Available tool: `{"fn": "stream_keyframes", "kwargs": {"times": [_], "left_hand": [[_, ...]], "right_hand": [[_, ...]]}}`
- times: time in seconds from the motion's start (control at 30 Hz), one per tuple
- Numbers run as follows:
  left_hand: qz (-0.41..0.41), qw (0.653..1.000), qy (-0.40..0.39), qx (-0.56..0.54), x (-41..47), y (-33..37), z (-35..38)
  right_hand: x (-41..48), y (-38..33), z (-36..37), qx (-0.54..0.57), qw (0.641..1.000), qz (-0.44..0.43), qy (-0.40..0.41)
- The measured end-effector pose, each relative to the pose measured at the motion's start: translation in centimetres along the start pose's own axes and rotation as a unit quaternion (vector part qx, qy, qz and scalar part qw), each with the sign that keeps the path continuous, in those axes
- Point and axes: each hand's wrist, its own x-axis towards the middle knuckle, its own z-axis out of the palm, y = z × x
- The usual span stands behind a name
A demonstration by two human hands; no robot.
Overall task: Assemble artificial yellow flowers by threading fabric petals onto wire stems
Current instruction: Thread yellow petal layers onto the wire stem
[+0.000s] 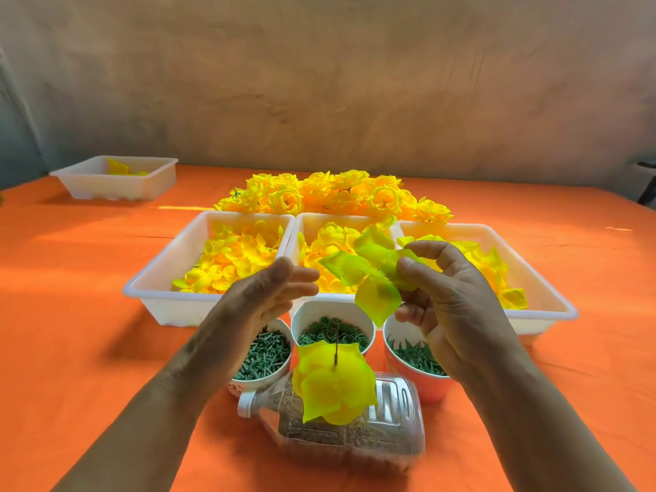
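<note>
head view: right hand (458, 307) fingers pinch petal layer (355, 268); left hand (262, 296) fingers straight.

One head-worn view is provided, aimed forward and down across the orange table (71, 332). The white trays (167, 307) are seen close at frame centre, the wall (319, 83) across the top.

A splayed yellow petal piece (372, 276) hangs above the upright wire stem (336, 346) (petals (337, 388) already threaded).
</note>
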Motion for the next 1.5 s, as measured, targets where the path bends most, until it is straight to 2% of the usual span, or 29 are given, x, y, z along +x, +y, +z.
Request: {"fn": "stream_keyframes", "kwargs": {"times": [0.17,0.33,0.53,0.9,1.0,1.27,1.5], "left_hand": [[-0.009,0.996,0.056,-0.066,0.0,2.9,0.9],[-0.066,0.994,0.051,-0.077,-0.6,3.7,2.3],[-0.114,0.987,0.066,-0.089,-1.0,2.6,2.7],[-0.119,0.988,0.059,-0.075,-0.9,2.0,2.9],[-0.121,0.988,0.060,-0.072,-0.7,1.9,2.8],[-0.139,0.985,0.054,-0.086,-0.7,2.0,2.6],[-0.124,0.988,0.049,-0.083,-1.0,2.4,2.6]], "right_hand": [[-0.6,-0.4,1.5,-0.011,0.999,-0.012,-0.040],[-1.4,0.9,2.2,-0.027,0.997,0.004,-0.069],[-1.9,2.4,1.8,-0.024,0.997,0.032,-0.063],[-2.1,2.7,1.7,-0.052,0.992,0.097,-0.069],[-2.1,2.9,1.7,-0.082,0.991,0.093,-0.050],[-2.2,3.1,2.0,-0.077,0.991,0.095,-0.050],[-2.7,3.1,1.8,-0.074,0.994,0.062,-0.054]]}}
